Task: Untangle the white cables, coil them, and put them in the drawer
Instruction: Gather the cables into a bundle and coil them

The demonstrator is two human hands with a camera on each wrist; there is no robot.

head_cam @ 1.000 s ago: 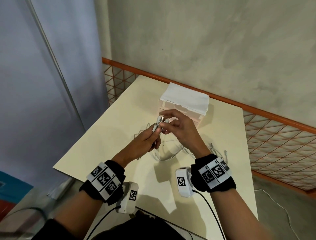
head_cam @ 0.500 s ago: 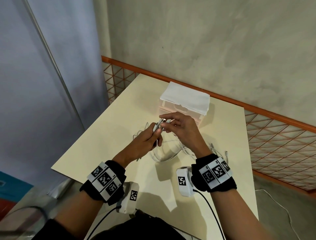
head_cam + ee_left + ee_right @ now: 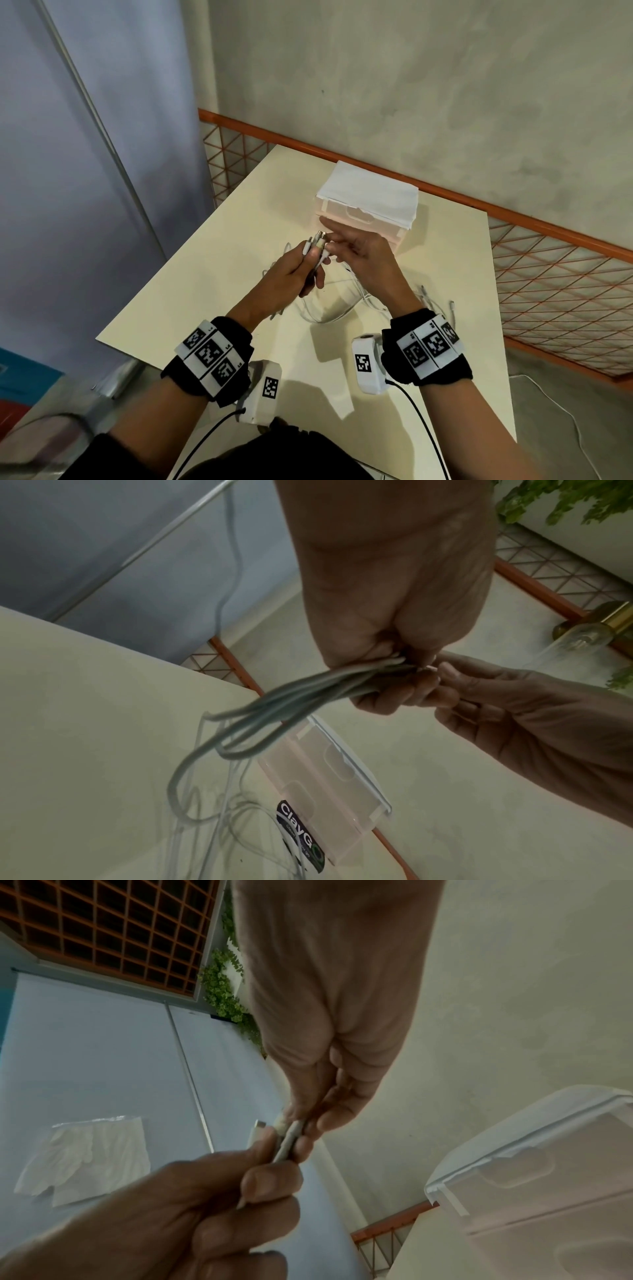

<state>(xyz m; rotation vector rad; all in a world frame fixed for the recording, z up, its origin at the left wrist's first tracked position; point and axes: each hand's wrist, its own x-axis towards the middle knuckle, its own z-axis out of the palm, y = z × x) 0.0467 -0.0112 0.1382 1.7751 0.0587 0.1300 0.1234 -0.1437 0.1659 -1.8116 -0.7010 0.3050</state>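
Both hands are raised above the cream table point(image 3: 212, 274). My left hand point(image 3: 313, 260) grips a bundle of white cables point(image 3: 308, 696) just below their connector ends point(image 3: 317, 245), which point up and away. My right hand point(image 3: 329, 240) pinches one of those connectors point(image 3: 291, 1139) between thumb and fingertips point(image 3: 329, 1118). From my left fist the cables hang down in loops to a loose tangle point(image 3: 329, 308) on the table under the hands. The translucent drawer unit point(image 3: 366, 205), its drawers closed and a white sheet on top, stands just behind the hands.
More cable ends point(image 3: 445, 308) lie on the table by my right wrist. An orange lattice railing point(image 3: 548, 274) runs behind and to the right of the table. A thin white cord point(image 3: 548, 411) trails over the floor at the right.
The hands stay together at the same spot. My right fingers have shifted slightly on the connector ends held in the left hand.
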